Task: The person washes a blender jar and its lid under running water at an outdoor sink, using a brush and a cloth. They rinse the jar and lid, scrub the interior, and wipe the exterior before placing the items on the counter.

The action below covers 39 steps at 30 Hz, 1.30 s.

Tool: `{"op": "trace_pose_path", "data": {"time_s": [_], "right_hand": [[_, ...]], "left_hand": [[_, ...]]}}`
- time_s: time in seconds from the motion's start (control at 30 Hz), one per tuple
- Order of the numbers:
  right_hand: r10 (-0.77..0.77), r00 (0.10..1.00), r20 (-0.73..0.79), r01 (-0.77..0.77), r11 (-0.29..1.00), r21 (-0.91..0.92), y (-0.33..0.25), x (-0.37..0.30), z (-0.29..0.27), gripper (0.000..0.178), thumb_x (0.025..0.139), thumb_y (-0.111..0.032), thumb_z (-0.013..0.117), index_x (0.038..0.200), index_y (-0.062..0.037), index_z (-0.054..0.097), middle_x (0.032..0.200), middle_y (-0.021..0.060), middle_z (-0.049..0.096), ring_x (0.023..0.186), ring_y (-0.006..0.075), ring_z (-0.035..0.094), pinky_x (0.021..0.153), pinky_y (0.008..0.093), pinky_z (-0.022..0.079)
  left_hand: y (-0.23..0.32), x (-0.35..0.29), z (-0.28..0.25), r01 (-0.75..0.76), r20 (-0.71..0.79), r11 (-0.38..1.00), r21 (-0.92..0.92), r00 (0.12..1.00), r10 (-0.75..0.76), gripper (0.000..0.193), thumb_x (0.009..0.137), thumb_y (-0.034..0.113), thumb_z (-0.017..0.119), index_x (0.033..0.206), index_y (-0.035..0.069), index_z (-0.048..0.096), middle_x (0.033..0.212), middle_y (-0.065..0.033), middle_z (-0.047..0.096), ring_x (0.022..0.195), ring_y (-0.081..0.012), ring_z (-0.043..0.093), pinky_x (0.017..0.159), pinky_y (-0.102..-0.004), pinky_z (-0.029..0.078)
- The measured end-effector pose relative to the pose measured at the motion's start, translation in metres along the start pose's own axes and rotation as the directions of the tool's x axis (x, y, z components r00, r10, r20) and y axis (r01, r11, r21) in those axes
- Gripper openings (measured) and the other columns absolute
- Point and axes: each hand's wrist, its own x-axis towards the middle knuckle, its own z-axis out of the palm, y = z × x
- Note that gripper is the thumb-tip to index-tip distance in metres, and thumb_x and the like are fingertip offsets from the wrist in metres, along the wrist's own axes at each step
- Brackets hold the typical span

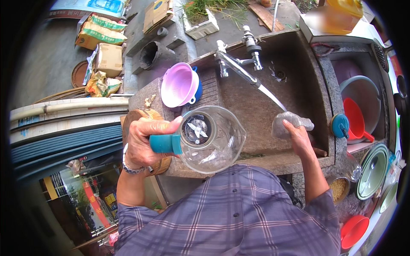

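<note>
Blender jug [228, 147] is hanging from your left hand [147, 141], its mouth facing you, over the sink's near-left edge. Your left fingers are wrapping its teal handle [164, 144] at nine o'clock; if water is slicking them, the jug could be twisting loose and striking the sink [247, 102]. Inside, toward nine o'clock, the bare blade [197, 130] is pointing up, so any finger going in could be getting cut. At three o'clock, your right hand [299, 135] is grasping a grey mesh piece [284, 124], thumb on top; the other fingers are mostly hiding, so I cannot tell how firmly. Water from the tap [237, 66], at one o'clock, is hitting that mesh and could be splashing or dragging it free. At eleven o'clock, a pink basket [177, 85] is leaning where a wide jug swing could be tipping it.
</note>
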Motion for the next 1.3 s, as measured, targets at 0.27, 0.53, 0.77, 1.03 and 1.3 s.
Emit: {"op": "trace_pose_path", "data": {"time_s": [0.27,0.53,0.77,1.03,1.3], "right_hand": [[0.103,0.976,-0.190,-0.100,0.995,0.027,0.036,0.008,-0.014,0.036,0.090,-0.021,0.063,0.116,0.0041,0.060,0.109,0.0082,0.063,0.101,0.0153,0.057,0.088,0.0299,0.044],[-0.111,0.975,-0.192,0.165,0.941,0.294,-0.004,-0.017,-0.010,0.034,0.090,-0.009,0.067,0.121,-0.0005,0.057,0.109,0.0052,0.065,0.098,0.0134,0.061,0.090,0.0307,0.048],[-0.370,0.929,-0.002,0.316,0.789,0.527,-0.092,-0.079,0.033,0.068,0.085,-0.016,0.058,0.146,0.0013,0.033,0.141,0.0206,0.047,0.131,0.0361,0.048,0.113,0.0499,0.035],[-0.536,0.600,0.594,0.746,0.642,-0.175,-0.131,-0.076,0.101,0.043,0.092,0.008,0.047,0.134,-0.0028,0.051,0.119,0.0177,0.058,0.110,0.0269,0.057,0.095,0.0388,0.045],[-0.106,0.355,0.929,0.831,0.491,-0.261,-0.094,-0.017,0.104,0.031,0.094,-0.003,0.047,0.124,-0.0135,0.048,0.099,0.0183,0.058,0.088,0.0323,0.060,0.075,0.0448,0.047]], "left_hand": [[0.006,0.004,0.001,-0.121,0.027,0.987,0.106,0.993,0.118,0.042,0.071,-0.011,0.074,0.111,-0.004,0.070,0.079,-0.0135,0.073,0.068,-0.0164,0.070,0.063,-0.0266,0.053],[-0.005,0.002,0.012,0.083,-0.012,0.993,-0.084,0.996,-0.084,0.057,0.061,-0.009,0.086,0.115,-0.002,0.070,0.098,-0.0133,0.074,0.087,-0.0138,0.070,0.079,-0.0268,0.057],[-0.030,0.019,0.026,0.130,0.057,0.991,0.038,0.990,-0.132,0.057,0.069,-0.002,0.086,0.123,0.000,0.066,0.113,-0.0111,0.071,0.098,-0.0126,0.067,0.086,-0.0273,0.056],[-0.051,0.037,0.055,0.202,0.233,0.947,-0.250,0.962,-0.144,0.052,0.076,-0.007,0.079,0.125,0.002,0.065,0.127,-0.0088,0.066,0.113,-0.0103,0.058,0.104,-0.0285,0.044],[-0.042,0.052,0.074,0.091,0.464,0.990,0.109,0.876,-0.132,0.050,0.077,0.012,0.082,0.123,0.002,0.065,0.117,-0.0169,0.070,0.105,-0.0140,0.067,0.090,-0.0279,0.051]]}}
